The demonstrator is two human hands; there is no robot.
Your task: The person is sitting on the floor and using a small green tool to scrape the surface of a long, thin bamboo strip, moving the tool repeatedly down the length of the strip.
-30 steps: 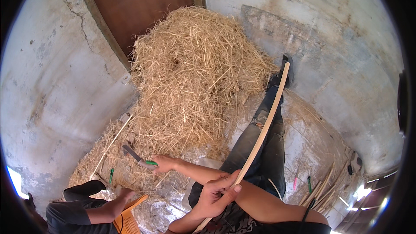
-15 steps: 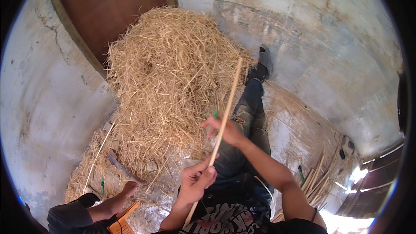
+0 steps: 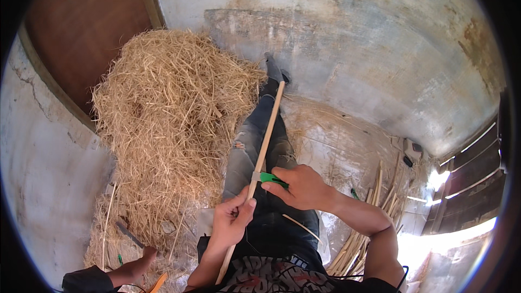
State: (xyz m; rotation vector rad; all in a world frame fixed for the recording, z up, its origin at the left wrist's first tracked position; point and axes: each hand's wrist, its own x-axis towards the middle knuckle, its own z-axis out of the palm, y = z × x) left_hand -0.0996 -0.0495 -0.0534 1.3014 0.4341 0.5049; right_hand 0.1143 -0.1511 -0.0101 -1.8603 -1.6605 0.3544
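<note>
Ltrs [image 3: 266,279] on shirt [image 3: 285,272], prob. illegible

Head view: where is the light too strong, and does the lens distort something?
Head view: glare washes out the lower right, beside the dark slats; head view: the door frame bows near the rim; head view: the wooden strip looks fairly sharp.

A straw pile [image 3: 173,119] lies forward and left of the right grip [image 3: 301,186]. A brown door [image 3: 87,27] stands beyond the pile. Ahead of the grip rises a stained wall [image 3: 353,49]. A dark slatted panel [image 3: 472,166] stands well to the right.
</note>
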